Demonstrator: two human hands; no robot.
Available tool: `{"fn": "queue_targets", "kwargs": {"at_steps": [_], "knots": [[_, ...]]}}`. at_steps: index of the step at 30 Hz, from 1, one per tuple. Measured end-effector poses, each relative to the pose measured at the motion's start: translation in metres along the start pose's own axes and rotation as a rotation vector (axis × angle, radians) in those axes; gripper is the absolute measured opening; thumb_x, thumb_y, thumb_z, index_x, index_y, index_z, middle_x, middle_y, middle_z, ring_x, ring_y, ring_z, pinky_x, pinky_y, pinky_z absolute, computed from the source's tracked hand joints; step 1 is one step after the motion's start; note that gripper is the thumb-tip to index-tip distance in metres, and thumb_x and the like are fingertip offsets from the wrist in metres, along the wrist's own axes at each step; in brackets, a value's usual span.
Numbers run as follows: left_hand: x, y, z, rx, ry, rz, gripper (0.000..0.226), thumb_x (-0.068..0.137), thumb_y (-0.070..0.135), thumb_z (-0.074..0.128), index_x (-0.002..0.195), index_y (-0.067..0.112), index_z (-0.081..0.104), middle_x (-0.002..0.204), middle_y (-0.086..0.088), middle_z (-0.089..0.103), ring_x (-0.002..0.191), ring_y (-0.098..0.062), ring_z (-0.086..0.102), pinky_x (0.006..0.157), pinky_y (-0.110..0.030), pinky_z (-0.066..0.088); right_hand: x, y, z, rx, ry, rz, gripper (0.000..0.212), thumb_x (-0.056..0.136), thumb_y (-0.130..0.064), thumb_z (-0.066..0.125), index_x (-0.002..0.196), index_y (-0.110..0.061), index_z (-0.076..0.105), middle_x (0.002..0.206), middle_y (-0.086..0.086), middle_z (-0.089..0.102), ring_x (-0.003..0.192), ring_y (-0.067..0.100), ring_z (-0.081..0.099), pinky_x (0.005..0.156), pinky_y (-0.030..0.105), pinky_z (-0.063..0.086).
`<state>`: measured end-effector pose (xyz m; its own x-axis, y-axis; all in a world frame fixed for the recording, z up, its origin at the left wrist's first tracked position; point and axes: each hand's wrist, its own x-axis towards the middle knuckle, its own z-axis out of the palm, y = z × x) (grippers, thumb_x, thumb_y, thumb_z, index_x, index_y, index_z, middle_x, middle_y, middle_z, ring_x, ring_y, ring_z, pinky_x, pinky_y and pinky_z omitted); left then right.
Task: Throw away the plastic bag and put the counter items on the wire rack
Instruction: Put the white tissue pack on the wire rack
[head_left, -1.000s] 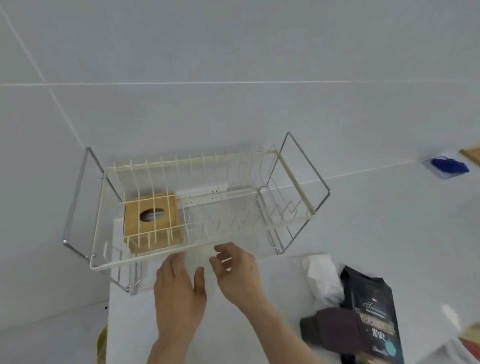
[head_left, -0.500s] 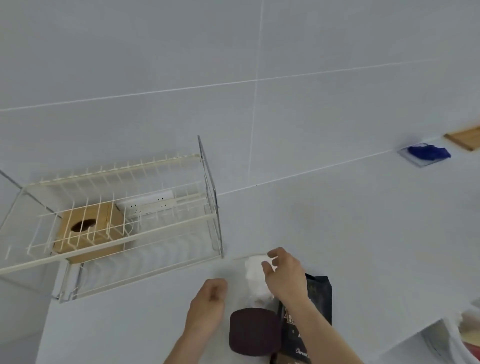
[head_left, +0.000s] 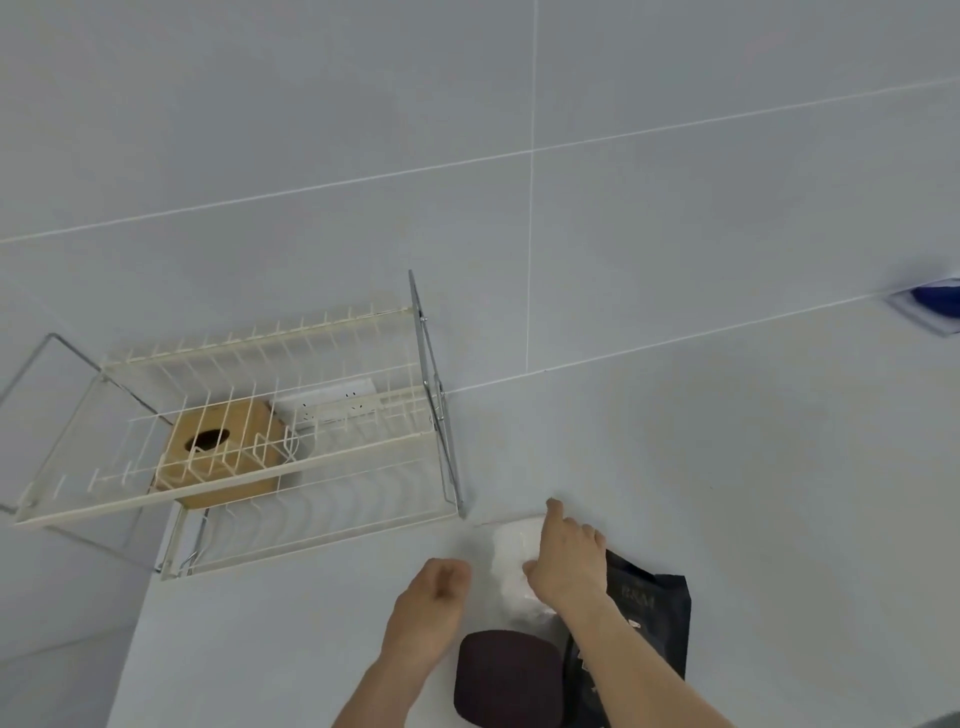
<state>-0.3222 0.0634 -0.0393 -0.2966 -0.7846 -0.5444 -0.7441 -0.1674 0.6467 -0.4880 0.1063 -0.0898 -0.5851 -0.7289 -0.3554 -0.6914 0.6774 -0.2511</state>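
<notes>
A crumpled white plastic bag (head_left: 511, 564) lies on the white counter (head_left: 291, 639), right of the wire rack (head_left: 244, 457). My right hand (head_left: 569, 561) lies over the bag's right side, thumb pressed into it and index finger stretched forward. My left hand (head_left: 434, 597) hovers just left of the bag with its fingers curled in and nothing in it. A dark maroon rounded container (head_left: 506, 678) stands in front of the bag. A black printed pouch (head_left: 649, 618) lies under my right forearm. A wooden box (head_left: 223, 457) with an oval hole sits in the rack.
The cream wire rack has chrome side frames and stands against the tiled wall. A white power strip (head_left: 332, 402) shows behind it. A blue object on a white holder (head_left: 930, 306) is at the far right edge.
The view has swung right from the rack. Both hands left the rack's front and moved to the white bag; my right hand now covers and grips it.
</notes>
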Motion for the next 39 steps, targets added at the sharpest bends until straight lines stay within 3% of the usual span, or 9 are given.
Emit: {"fn": "queue_targets", "kwargs": {"at_steps": [5,11,15,18,22,26,32,35,39], "knots": [[0.008,0.000,-0.011,-0.141,0.106,0.042,0.050,0.091,0.042,0.061,0.137,0.036,0.044,0.135,0.005,0.054,0.121,-0.016,0.055,0.099,-0.032,0.045,-0.003,-0.012,-0.023,0.577,-0.009,-0.085,0.100,0.079,0.000,0.069,0.159,-0.028,0.016,0.092,-0.003,0.058,0.083,0.015,0.060,0.068,0.019,0.046],[0.020,0.005,-0.037,-0.081,0.038,0.293,0.084,0.068,0.048,0.082,0.141,0.044,0.041,0.134,0.025,0.048,0.125,0.000,0.046,0.107,-0.030,0.040,-0.017,-0.022,-0.065,0.576,-0.176,-0.408,0.113,0.078,0.005,0.069,0.162,-0.038,0.008,0.089,-0.009,0.055,0.081,0.008,0.058,0.077,0.017,0.051],[0.022,0.003,-0.052,-0.149,-0.023,0.291,0.047,0.070,0.031,0.084,0.111,0.038,0.064,0.107,0.014,0.073,0.102,-0.008,0.067,0.093,-0.035,0.055,-0.022,-0.043,-0.070,0.614,-0.190,-0.503,0.106,0.078,0.002,0.072,0.157,-0.044,0.019,0.097,-0.008,0.063,0.084,0.006,0.065,0.077,0.018,0.056],[0.022,-0.008,-0.064,-0.290,0.059,0.223,0.030,0.073,0.023,0.084,0.098,0.032,0.070,0.099,0.009,0.075,0.096,-0.016,0.069,0.088,-0.038,0.057,-0.022,-0.053,-0.062,0.706,-0.099,-0.406,0.091,0.078,-0.017,0.085,0.148,-0.047,0.035,0.105,-0.008,0.066,0.099,0.008,0.068,0.088,0.023,0.055],[0.027,-0.032,-0.091,-0.565,0.116,0.107,0.032,0.078,0.012,0.082,0.105,0.021,0.068,0.104,-0.003,0.075,0.094,-0.023,0.072,0.075,-0.034,0.059,-0.030,-0.075,-0.052,0.809,-0.154,-0.138,0.066,0.081,-0.045,0.082,0.135,-0.040,0.044,0.111,-0.012,0.059,0.100,0.006,0.063,0.082,0.020,0.051],[0.037,-0.047,-0.116,-0.666,0.147,0.042,0.041,0.081,0.016,0.080,0.116,0.024,0.061,0.111,-0.006,0.071,0.096,-0.025,0.072,0.076,-0.037,0.060,-0.029,-0.104,-0.025,1.080,-0.348,0.057,0.052,0.079,-0.037,0.085,0.123,-0.021,0.064,0.114,0.009,0.072,0.098,0.024,0.075,0.085,0.039,0.065],[0.058,-0.066,-0.146,-0.656,0.177,-0.131,0.057,0.079,0.039,0.079,0.124,0.044,0.045,0.115,0.004,0.059,0.107,-0.021,0.064,0.096,-0.049,0.054,-0.008,-0.153,0.006,1.200,-0.295,0.216,0.024,0.085,-0.019,0.077,0.107,-0.009,0.073,0.099,0.012,0.069,0.077,0.023,0.069,0.066,0.032,0.063],[0.073,-0.073,-0.156,-0.627,0.166,-0.138,0.062,0.081,0.020,0.075,0.126,0.045,0.039,0.112,0.009,0.058,0.104,-0.023,0.064,0.096,-0.049,0.054,0.003,-0.168,0.014,1.161,-0.292,0.261,0.020,0.087,-0.019,0.075,0.104,-0.008,0.073,0.095,0.012,0.069,0.072,0.023,0.066,0.062,0.030,0.062],[0.099,-0.058,-0.166,-0.560,0.214,-0.087,0.043,0.080,0.002,0.058,0.110,0.029,0.045,0.103,0.004,0.062,0.088,-0.020,0.064,0.074,-0.038,0.053,0.029,-0.185,0.010,1.098,-0.193,0.284,0.022,0.087,-0.021,0.076,0.103,-0.008,0.070,0.088,0.007,0.064,0.075,0.023,0.062,0.060,0.029,0.060]]}}
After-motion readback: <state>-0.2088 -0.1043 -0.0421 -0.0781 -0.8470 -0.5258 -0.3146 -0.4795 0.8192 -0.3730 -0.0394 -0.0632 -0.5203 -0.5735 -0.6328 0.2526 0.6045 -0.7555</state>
